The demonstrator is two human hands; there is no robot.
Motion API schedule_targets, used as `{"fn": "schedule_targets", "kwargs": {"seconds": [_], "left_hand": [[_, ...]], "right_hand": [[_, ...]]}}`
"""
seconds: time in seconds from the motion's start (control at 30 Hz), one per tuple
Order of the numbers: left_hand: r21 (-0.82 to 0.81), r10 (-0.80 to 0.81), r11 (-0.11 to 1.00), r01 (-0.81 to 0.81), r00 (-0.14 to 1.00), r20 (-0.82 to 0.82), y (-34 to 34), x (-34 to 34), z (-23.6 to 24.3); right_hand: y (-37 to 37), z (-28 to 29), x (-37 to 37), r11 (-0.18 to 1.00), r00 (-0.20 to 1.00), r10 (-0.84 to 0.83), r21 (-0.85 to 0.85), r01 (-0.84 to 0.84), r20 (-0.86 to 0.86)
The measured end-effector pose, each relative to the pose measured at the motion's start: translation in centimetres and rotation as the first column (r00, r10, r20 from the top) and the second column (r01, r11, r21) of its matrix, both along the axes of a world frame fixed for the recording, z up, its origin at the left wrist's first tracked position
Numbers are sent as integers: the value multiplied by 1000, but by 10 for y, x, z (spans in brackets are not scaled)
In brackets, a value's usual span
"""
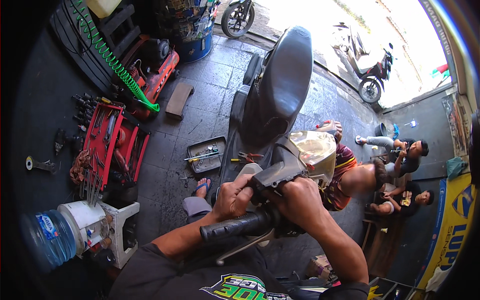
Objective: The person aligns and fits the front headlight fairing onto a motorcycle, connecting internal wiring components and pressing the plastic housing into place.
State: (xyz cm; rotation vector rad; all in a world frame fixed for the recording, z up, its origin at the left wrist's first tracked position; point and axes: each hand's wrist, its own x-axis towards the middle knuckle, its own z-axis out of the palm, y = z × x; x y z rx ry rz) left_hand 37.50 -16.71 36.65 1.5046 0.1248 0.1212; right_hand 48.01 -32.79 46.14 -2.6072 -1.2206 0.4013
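- Head view: pinching a dark plastic cover (274,173) with the left hand (233,198), clasping its other side with the right hand (303,196), just beyond the black grip (234,229).
- Pointing rightward and slightly away from the chest along its long axis.
- Holding tools in the floor tray (212,165) and red toolbox (94,131).

1 head-worn fisheye view looks down, close above the handlebar grip (235,228)
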Motion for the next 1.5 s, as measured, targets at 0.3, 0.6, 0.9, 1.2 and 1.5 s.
{"fn": "schedule_targets", "kwargs": {"seconds": [0.3, 0.6, 0.9, 1.2, 1.5], "left_hand": [[236, -193, 960, 153, 969, 154, 10, -2, -25], [241, -20, 969, -58, 950, 311, -11, 2, -32], [200, 178, 945, -258, 922, 345, -24, 4, -37], [181, 219, 940, -289, 918, 331, -29, 5, -55], [269, 168, 927, -262, 930, 327, -22, 6, -48]], "right_hand": [[3, -4, 0, 987, 959, -153, -82, 137, -237], [9, -2, 2, 966, 866, -211, 38, 255, -452], [16, 7, -4, 961, 829, -252, -31, 274, -499], [32, -4, -5, 939, 875, -329, -222, 263, -354], [41, -5, -9, 939, 911, -328, -190, 286, -250]]}}
